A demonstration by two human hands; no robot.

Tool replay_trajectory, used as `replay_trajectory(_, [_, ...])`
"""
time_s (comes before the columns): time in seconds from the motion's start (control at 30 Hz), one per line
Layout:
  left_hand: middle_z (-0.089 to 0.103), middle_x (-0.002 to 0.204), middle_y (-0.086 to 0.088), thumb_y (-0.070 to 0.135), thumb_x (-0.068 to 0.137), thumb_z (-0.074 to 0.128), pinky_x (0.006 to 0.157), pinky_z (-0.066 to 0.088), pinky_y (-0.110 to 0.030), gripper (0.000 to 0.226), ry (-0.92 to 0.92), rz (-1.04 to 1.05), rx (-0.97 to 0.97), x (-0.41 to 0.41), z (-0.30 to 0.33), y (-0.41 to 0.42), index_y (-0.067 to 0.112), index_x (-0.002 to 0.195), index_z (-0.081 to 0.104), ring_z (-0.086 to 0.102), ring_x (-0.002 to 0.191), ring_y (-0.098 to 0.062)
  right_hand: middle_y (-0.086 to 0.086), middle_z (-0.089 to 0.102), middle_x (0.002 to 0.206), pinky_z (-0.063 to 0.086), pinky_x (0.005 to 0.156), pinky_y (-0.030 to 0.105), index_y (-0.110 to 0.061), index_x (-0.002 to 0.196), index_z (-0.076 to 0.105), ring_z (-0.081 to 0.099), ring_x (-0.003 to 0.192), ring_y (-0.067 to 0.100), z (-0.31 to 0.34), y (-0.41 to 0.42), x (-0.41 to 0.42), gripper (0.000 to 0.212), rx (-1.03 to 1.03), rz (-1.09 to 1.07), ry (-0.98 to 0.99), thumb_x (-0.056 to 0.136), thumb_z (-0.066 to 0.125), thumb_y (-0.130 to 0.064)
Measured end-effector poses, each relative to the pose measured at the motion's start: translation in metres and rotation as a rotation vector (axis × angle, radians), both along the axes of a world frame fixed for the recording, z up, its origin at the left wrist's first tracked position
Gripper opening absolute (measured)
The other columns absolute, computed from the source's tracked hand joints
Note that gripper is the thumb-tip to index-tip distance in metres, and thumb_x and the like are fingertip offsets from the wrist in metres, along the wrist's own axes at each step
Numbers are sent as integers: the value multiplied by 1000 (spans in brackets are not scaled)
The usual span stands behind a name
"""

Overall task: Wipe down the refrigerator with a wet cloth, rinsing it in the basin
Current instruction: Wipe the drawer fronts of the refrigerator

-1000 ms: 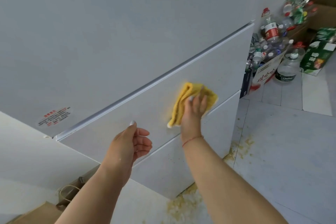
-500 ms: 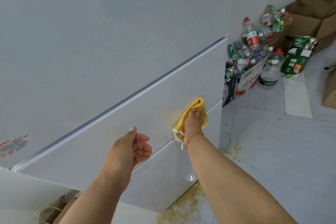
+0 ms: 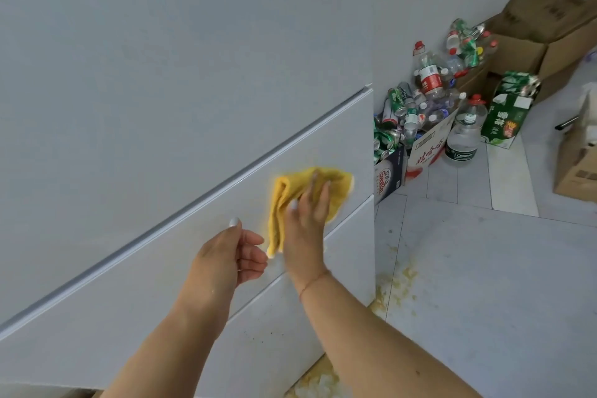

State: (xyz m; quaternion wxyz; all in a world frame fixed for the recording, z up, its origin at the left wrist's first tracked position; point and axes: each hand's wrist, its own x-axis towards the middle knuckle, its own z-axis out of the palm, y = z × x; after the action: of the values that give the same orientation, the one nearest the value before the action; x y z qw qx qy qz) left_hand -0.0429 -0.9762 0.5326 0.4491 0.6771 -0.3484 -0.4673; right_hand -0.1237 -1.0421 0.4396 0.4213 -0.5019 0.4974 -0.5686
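Note:
The grey-white refrigerator (image 3: 161, 90) fills the left and centre, its front split by a long handle groove and a lower drawer seam. My right hand (image 3: 307, 223) presses a folded yellow cloth (image 3: 290, 194) flat against the middle drawer panel, fingers spread over it. My left hand (image 3: 232, 255) hovers just left of the cloth, loosely curled, thumb up, holding nothing and apart from the door. No basin is in view.
Yellowish spilled mess (image 3: 397, 287) lies on the tiled floor by the refrigerator's lower corner. Boxes heaped with empty bottles and cans (image 3: 420, 113) stand beside the refrigerator, with a large water bottle (image 3: 463, 136), a green carton (image 3: 507, 110) and cardboard boxes (image 3: 542, 29) further right.
My right hand has swept the cloth back up and left across the drawer panel, spreading it wider. The view has shifted; the left hand stays roughly in place.

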Motion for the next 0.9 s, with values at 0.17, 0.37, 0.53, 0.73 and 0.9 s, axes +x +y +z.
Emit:
replay_trajectory(0.17, [62,66,-13,31,102,37,77,51,-43,44,-70,-49,-76,-11,7,-13,1,84,64,58,69,-27,-25,-24,150,17,110,22,-57,139,-9,-4,147,12,3,-4,-3,60,-58,2,117,87,20,-63])
replay_trajectory(0.37, [62,64,-10,32,102,37,80,52,-45,44,-102,-46,-123,-20,19,-25,4,82,64,58,67,-23,-5,-12,159,22,115,51,-57,142,-7,3,147,24,42,-89,-58,61,-82,-207,83,88,22,-59])
replay_trajectory(0.53, [62,64,-8,32,102,37,79,52,-44,43,-100,-42,-128,-23,23,-24,4,83,64,59,67,-23,1,4,160,17,116,54,-35,152,3,13,146,26,37,-129,-101,57,86,-227,-32,100,23,-47])
replay_trajectory(0.73, [62,65,-10,34,102,37,79,51,-45,44,-95,-22,-124,-19,25,-14,3,84,64,58,67,-24,2,-5,160,11,117,56,-30,152,-6,7,147,29,8,-103,-78,59,337,-185,-116,101,20,-43])
replay_trajectory(0.9, [62,66,-12,33,102,38,81,51,-47,44,-95,-6,-131,-15,28,-4,2,83,64,58,68,-26,5,-8,160,-2,117,18,-21,152,-2,1,147,14,15,-23,-11,66,92,-39,-39,98,31,-40])
